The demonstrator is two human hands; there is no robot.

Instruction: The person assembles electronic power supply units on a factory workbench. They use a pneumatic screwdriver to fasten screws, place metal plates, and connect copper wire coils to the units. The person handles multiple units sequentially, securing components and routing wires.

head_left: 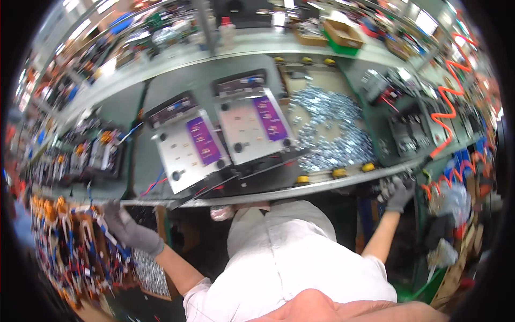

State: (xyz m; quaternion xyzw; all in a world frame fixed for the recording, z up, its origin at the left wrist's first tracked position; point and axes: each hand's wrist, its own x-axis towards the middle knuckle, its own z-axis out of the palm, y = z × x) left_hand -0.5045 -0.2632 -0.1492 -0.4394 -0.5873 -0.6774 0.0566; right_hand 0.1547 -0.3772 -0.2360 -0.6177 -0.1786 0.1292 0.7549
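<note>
Hands wide apart: a gloved left hand point(131, 232) is low at the near edge of the bench point(300, 191), against bundled wire harnesses point(67, 236), while the gloved right hand point(399, 197) is beside blurred metallic parts point(385, 188) at the opposite end. From here, I cannot tell whether either hand's fingers are spread or pinching anything. Two silver panels point(177, 153) lie side by side on the bench, left of heaped shiny pieces point(335, 153). The step looks like fetching parts; the next move probably calls for freeing one harness without snagging its neighbours.
</note>
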